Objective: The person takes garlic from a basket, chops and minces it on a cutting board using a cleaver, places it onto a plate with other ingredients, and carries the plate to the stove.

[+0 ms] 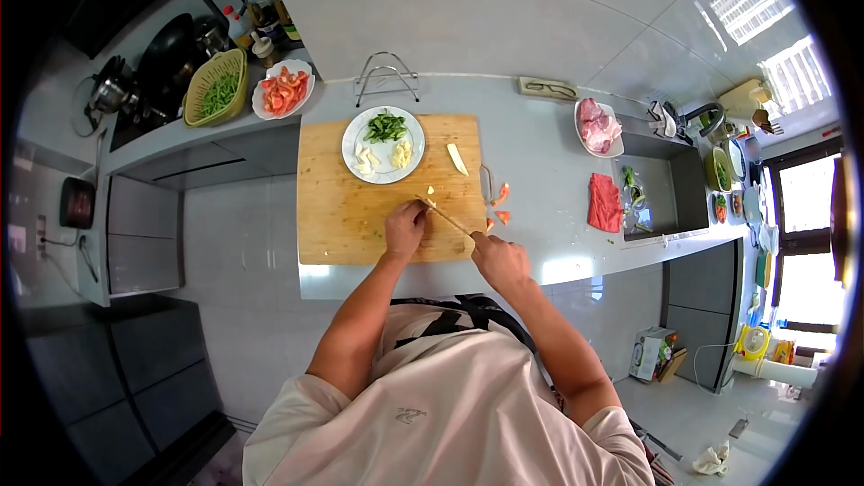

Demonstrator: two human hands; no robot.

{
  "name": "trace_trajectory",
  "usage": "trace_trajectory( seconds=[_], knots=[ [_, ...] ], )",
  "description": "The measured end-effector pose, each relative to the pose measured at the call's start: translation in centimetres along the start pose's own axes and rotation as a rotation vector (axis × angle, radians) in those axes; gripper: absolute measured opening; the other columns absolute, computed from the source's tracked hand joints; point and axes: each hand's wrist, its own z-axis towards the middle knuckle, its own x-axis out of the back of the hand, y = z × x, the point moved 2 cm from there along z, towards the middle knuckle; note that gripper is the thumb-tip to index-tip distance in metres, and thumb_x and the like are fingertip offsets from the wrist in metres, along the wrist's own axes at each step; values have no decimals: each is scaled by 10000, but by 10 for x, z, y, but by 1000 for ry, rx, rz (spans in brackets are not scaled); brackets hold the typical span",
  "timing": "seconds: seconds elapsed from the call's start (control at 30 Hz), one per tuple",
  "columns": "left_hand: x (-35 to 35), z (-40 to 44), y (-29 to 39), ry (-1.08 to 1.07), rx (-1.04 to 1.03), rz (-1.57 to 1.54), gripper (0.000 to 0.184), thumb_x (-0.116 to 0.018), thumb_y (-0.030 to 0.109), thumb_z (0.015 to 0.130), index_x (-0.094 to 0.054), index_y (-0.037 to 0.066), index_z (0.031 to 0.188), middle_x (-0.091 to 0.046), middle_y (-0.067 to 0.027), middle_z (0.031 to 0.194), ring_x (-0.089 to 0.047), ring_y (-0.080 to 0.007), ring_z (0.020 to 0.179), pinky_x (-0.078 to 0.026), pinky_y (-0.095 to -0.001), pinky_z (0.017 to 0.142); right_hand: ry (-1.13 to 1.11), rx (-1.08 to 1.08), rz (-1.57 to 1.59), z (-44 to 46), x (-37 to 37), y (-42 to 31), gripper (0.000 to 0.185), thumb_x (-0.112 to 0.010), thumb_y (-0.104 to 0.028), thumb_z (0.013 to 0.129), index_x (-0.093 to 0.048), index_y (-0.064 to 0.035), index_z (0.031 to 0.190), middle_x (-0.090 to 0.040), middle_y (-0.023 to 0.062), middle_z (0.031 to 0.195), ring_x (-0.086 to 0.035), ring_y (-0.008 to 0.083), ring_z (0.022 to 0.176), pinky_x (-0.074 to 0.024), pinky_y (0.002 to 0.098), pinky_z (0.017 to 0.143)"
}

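On the wooden cutting board [337, 216], my right hand [500, 259] is wrapped round the handle of a knife [447, 219], whose blade points up and left. My left hand [407, 227] has its fingers curled at the blade's far end; what they hold, if anything, is hidden. A small pale piece [430, 190] lies just beyond the blade. Farther back on the board, a white plate [382, 174] bears chopped greens [386, 126], pale slices [366, 160] and minced pale bits [401, 155]. A longer pale piece [457, 159] lies right of the plate.
Orange-red scraps [502, 217] lie right of the board. A wire rack [387, 76] stands behind it. Meat in a dish [598, 129], a red cloth [605, 202] and a sink [688, 189] are at right. Left are a basket of green beans [219, 93] and a tomato plate [284, 91].
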Motion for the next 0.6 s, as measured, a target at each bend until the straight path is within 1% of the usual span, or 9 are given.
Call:
trace_trajectory(
  seconds=[0.13, 0.23, 0.43, 0.6],
  knots=[
    [2, 1, -1, -12, -38, 19, 120, -730, 31, 877, -770, 54, 988, -748, -135, 980, -696, -368, 908, -565, -452, 793, -38, -23, 17, 9, -12, 1, 279, -581, -242, 970, -669, -125, 1208, -764, 157, 976, -739, 410, 848, -599, 517, 785],
    [2, 1, 0, 15, -48, -17, 128, -737, 31, 875, -770, 51, 997, -753, -132, 992, -700, -366, 911, -569, -445, 799, -22, -38, 60, 13, -9, 5, 290, -574, -242, 973, -681, -129, 1218, -766, 161, 968, -740, 409, 852, -599, 515, 786],
    [0, -1, -4, -36, 35, 1, 140, -741, 16, 867, -771, 48, 999, -757, -136, 990, -706, -361, 911, -572, -439, 803, -10, 27, 20, 3, 6, 1, 296, -579, -256, 976, -684, -126, 1220, -767, 163, 970, -746, 395, 868, -601, 511, 788],
    [0, 0, -6, -36, -13, 15, 143, -735, 8, 867, -768, 40, 1002, -758, -144, 994, -708, -364, 911, -572, -444, 794, -92, -27, -16, 11, -1, -2, 280, -575, -262, 978, -672, -119, 1198, -767, 163, 981, -745, 398, 869, -601, 512, 785]
  ],
)
